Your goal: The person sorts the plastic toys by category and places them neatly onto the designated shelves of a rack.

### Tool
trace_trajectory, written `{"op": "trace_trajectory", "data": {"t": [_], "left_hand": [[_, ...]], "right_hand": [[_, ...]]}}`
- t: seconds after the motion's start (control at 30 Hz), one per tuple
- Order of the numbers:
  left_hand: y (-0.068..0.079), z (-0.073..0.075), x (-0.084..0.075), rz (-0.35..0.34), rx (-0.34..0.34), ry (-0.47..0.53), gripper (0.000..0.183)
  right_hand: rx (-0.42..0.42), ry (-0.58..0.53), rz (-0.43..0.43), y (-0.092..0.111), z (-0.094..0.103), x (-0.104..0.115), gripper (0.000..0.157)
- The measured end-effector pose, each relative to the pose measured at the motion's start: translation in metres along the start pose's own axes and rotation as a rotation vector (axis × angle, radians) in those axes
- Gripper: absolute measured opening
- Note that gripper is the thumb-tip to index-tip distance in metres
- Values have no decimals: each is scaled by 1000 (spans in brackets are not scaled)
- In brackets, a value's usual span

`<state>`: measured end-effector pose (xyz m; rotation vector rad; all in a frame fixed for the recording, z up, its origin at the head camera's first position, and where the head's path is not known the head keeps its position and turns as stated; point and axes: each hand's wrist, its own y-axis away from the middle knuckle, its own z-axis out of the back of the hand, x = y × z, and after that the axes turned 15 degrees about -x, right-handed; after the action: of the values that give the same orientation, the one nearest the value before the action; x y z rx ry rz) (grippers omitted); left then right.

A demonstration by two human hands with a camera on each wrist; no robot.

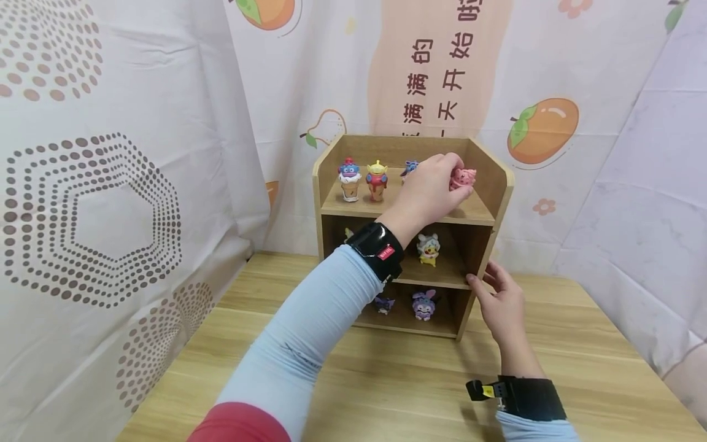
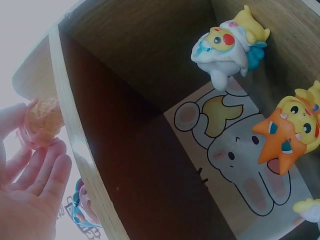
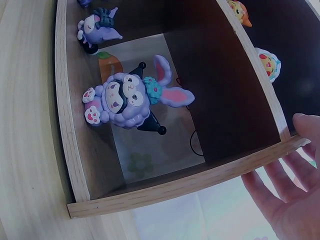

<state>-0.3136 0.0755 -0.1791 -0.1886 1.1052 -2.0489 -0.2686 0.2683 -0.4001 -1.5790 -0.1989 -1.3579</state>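
Note:
My left hand (image 1: pixel 428 187) pinches a pink figurine (image 1: pixel 463 178) with dark specks at the right end of the top shelf. In the left wrist view the fingers and thumb close round that figurine (image 2: pixel 42 122), whose tan side shows. Beside the hand, a blue figurine (image 1: pixel 410 167) is partly hidden behind it. Lower down, my right hand (image 1: pixel 502 301) grips the right side panel of the wooden shelf unit (image 1: pixel 504 196). In the right wrist view its thumb lies on the panel's front edge (image 3: pixel 240 162) and the other fingers reach round the outer face.
Two ice-cream-cone figurines (image 1: pixel 377 181) stand at the top left. The middle shelf holds a yellow figurine in a pale hood (image 1: pixel 428 248) and one in orange (image 2: pixel 282 137). Purple figurines (image 1: pixel 423 305) sit at the bottom. The unit stands on a wooden table (image 1: pixel 375 380) before a printed curtain (image 1: pixel 309 80).

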Motion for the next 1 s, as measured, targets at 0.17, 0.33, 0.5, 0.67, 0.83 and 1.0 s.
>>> {"op": "trace_trajectory", "data": {"t": [0.17,0.33,0.5,0.67,0.83,1.0], "left_hand": [[1,-1,0,-3,13,-5,32],[3,0,1,3,7,-11,31],[4,2,1,-5,23,-54,35],[3,7,0,-25,67,-115,40],[0,13,0,-110,78,-260,42],[-3,15,-1,-199,74,-431,49]], "right_hand": [[-2,6,4,0,0,0,50],[0,19,0,1,0,0,51],[-2,9,-1,0,0,0,51],[-4,4,8,0,0,0,50],[-2,9,20,1,1,0,50],[-6,4,23,0,1,0,49]]}}
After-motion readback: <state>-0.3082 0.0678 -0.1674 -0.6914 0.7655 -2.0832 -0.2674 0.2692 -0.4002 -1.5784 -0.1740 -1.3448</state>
